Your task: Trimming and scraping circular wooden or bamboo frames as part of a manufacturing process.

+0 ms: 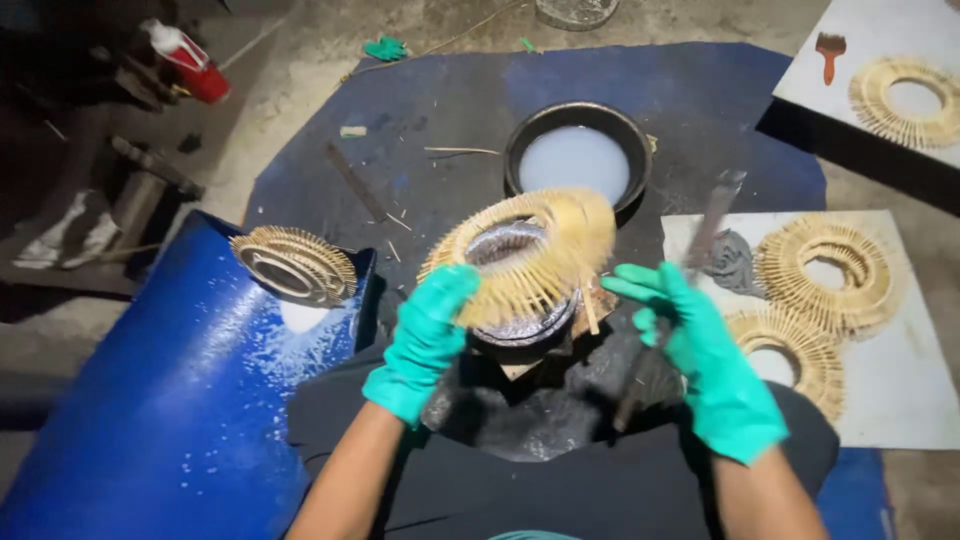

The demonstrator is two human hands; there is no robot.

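Gloves, green and tight, are covering both our hands as we are working over our lap. Our left hand (425,335) is closing its grip on the near rim of a pleated straw-coloured ring (530,255), which is standing tilted on a dark round mould (525,330) between our knees, at the centre of the view. Our right hand (700,350) is holding a long flat tool (700,235) that is blurring with motion, its fingers partly spread; how tightly that grip is closing around the handle we cannot tell.

We are judging that we are seating or trimming the pleats around the mould. The next move is calling for a steady left hold and a careful stroke of the tool along the pleats, without crushing them.

At nine o'clock a finished ring (295,265) is resting on a blue drum (170,400) spattered with white. At three o'clock two more rings (825,270) and a grey rag (735,262) are lying on a white sheet (900,400), close to our right elbow, and they are crowding any wide swing. Farther out at twelve o'clock a black pan of milky liquid (577,160) is sitting on a blue mat (450,110). At two o'clock another ring (905,100) and a brush (829,50) are lying on a second sheet; at ten o'clock a red bottle (190,65) is standing on the floor.
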